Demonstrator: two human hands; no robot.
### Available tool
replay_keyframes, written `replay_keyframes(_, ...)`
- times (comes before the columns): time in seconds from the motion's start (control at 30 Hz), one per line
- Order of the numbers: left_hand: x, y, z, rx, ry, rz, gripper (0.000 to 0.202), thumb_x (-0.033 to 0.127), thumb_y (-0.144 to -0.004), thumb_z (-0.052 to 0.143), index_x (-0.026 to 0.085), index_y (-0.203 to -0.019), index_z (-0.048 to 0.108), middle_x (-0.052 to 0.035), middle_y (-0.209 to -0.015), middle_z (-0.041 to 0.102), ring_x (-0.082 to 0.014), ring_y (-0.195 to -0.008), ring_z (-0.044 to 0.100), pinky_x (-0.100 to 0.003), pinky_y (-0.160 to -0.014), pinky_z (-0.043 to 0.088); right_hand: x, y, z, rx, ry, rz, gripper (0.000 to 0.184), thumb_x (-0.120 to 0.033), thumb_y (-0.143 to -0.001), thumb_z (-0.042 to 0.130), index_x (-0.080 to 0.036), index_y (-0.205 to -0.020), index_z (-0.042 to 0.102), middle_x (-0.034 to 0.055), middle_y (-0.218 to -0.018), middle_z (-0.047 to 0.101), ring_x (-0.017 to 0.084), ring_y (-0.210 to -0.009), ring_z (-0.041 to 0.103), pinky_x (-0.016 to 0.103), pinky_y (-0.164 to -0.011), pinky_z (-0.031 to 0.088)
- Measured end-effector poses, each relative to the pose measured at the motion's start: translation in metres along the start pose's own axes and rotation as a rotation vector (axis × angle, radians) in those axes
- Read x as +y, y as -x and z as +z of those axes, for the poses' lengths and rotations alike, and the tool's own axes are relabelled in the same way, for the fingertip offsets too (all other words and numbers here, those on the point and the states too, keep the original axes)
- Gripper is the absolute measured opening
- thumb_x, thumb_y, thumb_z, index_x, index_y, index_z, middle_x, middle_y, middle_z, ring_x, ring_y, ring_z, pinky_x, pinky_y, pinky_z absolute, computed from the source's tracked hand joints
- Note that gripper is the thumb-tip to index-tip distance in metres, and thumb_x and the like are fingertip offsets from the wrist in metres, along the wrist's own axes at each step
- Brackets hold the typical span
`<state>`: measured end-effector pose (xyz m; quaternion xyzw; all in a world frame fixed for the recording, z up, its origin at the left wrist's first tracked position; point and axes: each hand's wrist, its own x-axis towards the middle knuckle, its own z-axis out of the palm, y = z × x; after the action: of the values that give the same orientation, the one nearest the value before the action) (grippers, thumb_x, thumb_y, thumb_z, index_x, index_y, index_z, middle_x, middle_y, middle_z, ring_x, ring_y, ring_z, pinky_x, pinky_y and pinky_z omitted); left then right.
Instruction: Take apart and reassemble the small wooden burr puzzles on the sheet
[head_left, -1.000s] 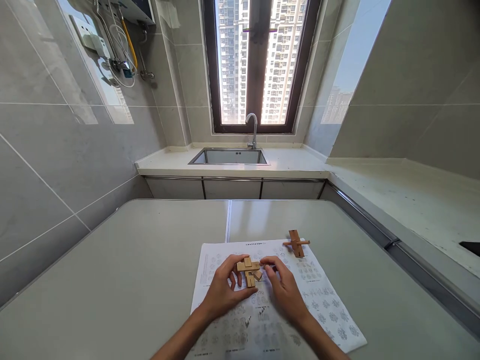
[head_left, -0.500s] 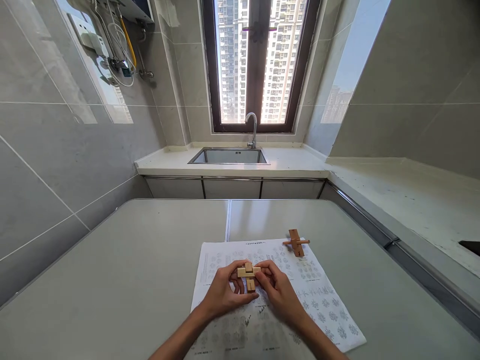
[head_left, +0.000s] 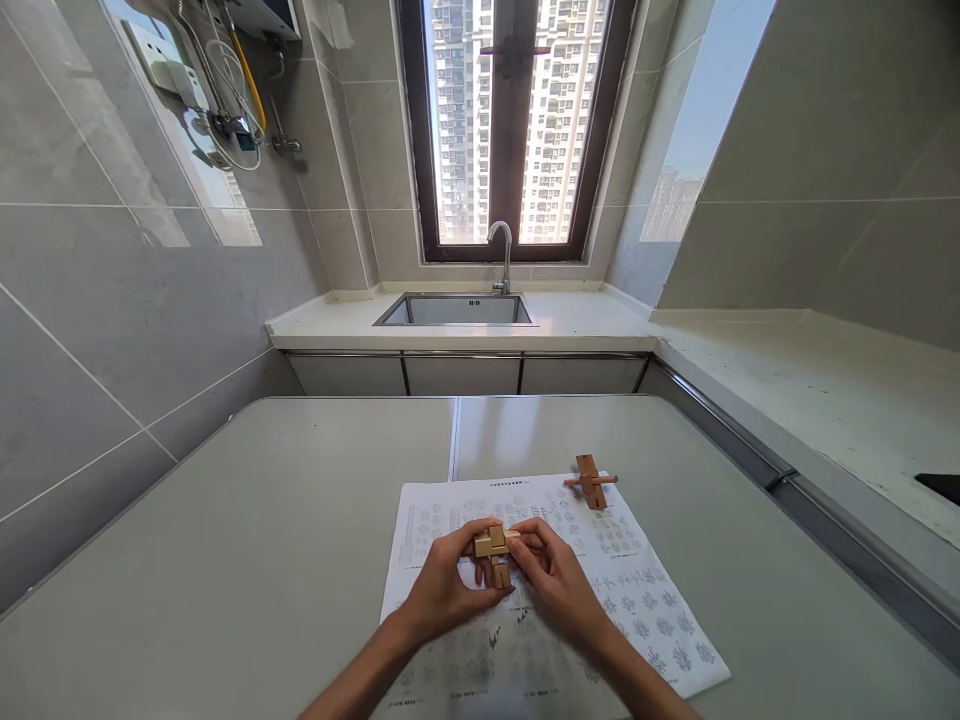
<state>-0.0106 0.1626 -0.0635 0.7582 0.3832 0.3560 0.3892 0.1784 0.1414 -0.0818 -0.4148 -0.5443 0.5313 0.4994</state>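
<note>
Between my two hands is a wooden burr puzzle (head_left: 492,541) made of light, crossed blocks, held above a printed sheet. My left hand (head_left: 454,572) is closed on its left side, forefinger near the top and thumb under the lower block. The fingers of my right hand (head_left: 544,562) pinch a pale bar at the puzzle's right side. Part of that bar is hidden by the fingertips. Beyond my right hand, a darker brown wooden cross-shaped puzzle (head_left: 590,482) lies at the sheet's far right corner.
The printed instruction sheet (head_left: 637,570) with rows of small diagrams lies on the pale table (head_left: 225,560). Past the table are a counter with a sink (head_left: 457,310) and a faucet (head_left: 504,255). A ledge (head_left: 825,390) runs along the right side.
The light wooden puzzle has tilted slightly in my hands. Both hands keep their hold in nearly the same place, and the view has shifted a little.
</note>
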Motion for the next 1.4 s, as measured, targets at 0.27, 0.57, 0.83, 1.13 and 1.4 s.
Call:
replay_keyframes(0.27,-0.001,0.002,0.002,0.041,-0.074,0.072,0.053,0.022,-0.077,0.076,0.025,-0.128,0.062,-0.0009,-0.098,0.073,-0.016,-0.079,0.065,-0.028,-0.078,0.056,0.007,-0.001,-0.001,0.005,-0.077,0.04,0.042,-0.063,-0.096,0.063,-0.02,-0.098,0.063,0.0036,-0.084,0.071,0.02,-0.078,0.065,0.029,-0.07,0.05)
replay_keyframes(0.57,0.012,0.0,0.0,0.005,0.042,-0.038,0.058,0.023,-0.072,0.082,0.023,-0.126,0.062,-0.0034,-0.105,0.075,-0.0206,-0.092,0.071,-0.033,-0.087,0.058,-0.002,-0.001,0.005,0.04,-0.132,0.076,0.05,-0.071,-0.089,0.064,-0.022,-0.091,0.06,0.0002,-0.071,0.064,0.016,-0.062,0.057,0.026,-0.054,0.044)
replay_keyframes(0.83,0.013,-0.001,0.0,-0.026,0.096,-0.112,0.052,0.027,-0.072,0.084,0.021,-0.119,0.063,-0.0045,-0.103,0.077,-0.0226,-0.096,0.072,-0.034,-0.089,0.059,-0.001,-0.002,0.003,0.027,-0.042,0.03,0.049,-0.071,-0.095,0.056,-0.022,-0.097,0.061,-0.0013,-0.069,0.06,0.017,-0.059,0.055,0.029,-0.057,0.046)
replay_keyframes(1.13,0.008,-0.002,-0.001,0.026,0.144,-0.128,0.053,0.032,-0.078,0.083,0.021,-0.122,0.058,-0.0068,-0.108,0.075,-0.0234,-0.099,0.071,-0.035,-0.086,0.059,0.009,-0.004,-0.017,0.246,0.634,-0.162,0.027,-0.049,-0.102,0.053,-0.024,-0.1,0.063,0.0075,-0.095,0.068,0.026,-0.088,0.064,0.036,-0.078,0.051)
replay_keyframes(1.4,0.0,-0.005,-0.001,0.088,0.125,-0.135,0.059,0.035,-0.079,0.083,0.021,-0.129,0.055,-0.0034,-0.098,0.073,-0.0163,-0.077,0.066,-0.027,-0.07,0.055,0.021,-0.003,-0.019,0.143,0.804,-0.22,0.01,-0.033,-0.098,0.061,-0.025,-0.101,0.066,0.0074,-0.1,0.068,0.027,-0.091,0.067,0.038,-0.079,0.054)
